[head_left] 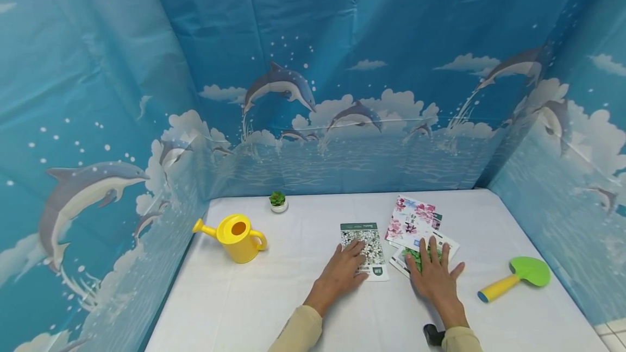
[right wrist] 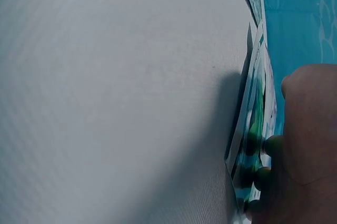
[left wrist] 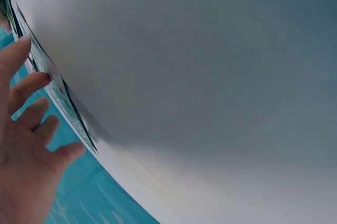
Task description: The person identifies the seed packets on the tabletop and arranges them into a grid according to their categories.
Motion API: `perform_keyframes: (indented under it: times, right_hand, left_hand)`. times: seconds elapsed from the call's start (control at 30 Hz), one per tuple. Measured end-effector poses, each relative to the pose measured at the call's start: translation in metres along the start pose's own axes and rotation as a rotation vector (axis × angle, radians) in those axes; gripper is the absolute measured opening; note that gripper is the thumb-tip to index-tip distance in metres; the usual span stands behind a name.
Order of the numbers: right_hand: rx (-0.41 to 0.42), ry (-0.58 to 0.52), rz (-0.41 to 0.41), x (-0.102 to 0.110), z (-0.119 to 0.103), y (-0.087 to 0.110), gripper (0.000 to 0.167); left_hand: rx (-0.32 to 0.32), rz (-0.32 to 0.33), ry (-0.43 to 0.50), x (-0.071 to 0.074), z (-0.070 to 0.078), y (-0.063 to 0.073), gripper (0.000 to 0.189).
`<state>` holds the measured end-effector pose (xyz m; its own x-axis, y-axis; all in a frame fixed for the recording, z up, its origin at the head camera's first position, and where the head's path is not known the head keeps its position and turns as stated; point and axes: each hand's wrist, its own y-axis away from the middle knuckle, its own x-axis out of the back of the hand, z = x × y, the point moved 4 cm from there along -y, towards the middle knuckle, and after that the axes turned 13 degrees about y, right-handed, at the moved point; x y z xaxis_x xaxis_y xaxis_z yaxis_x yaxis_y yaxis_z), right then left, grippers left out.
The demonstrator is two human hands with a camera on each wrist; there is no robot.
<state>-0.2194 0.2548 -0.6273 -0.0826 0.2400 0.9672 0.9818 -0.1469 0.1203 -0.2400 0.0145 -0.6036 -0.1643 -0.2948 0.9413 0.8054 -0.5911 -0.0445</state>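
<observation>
My left hand (head_left: 339, 273) rests with spread fingers on a seed packet (head_left: 374, 243) printed with white flowers and a dark green top band. To its right, my right hand (head_left: 434, 276) lies flat, fingers apart, over a packet with green leaves (head_left: 451, 244). That one overlaps a pink-flowered packet (head_left: 402, 219), and edges of other packets stick out from the small pile. In the left wrist view, the left fingers (left wrist: 34, 110) touch or hover at the packet's edge. Fingertips of the right hand (right wrist: 310, 145) meet the stacked packets in the right wrist view.
A yellow watering can (head_left: 239, 243) stands at the left of the white table (head_left: 220, 308). Behind it sits a small potted succulent (head_left: 278, 201). On the right lies a toy trowel (head_left: 530, 270) with a green blade and yellow handle. Dolphin-printed curtains (head_left: 313, 156) enclose the table's back and sides.
</observation>
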Motion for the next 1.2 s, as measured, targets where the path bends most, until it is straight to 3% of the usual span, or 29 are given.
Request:
perform_keyframes:
  times: [0.17,0.4,0.7,1.0,1.2]
  right_hand:
    - [-0.001,0.008,-0.018,-0.001,0.001,0.000,0.088]
    - [-0.001,0.011,-0.010,-0.003,0.004,-0.001,0.088]
    - [0.000,0.006,-0.027,-0.004,0.004,-0.002,0.089]
    - [0.009,0.007,-0.033,-0.005,0.003,-0.003,0.089]
    - [0.009,0.018,-0.036,-0.004,0.003,-0.002,0.089]
  left_hand:
    - [0.001,-0.031,0.069,0.000,-0.003,0.005,0.050]
    - [0.027,-0.081,0.155,-0.003,-0.008,0.011,0.079]
    - [-0.014,-0.141,0.138,0.000,-0.009,0.019,0.069]
    - [-0.007,-0.101,0.159,0.002,-0.014,0.027,0.067]
    - [-0.014,-0.117,0.225,0.002,-0.020,0.033,0.067]
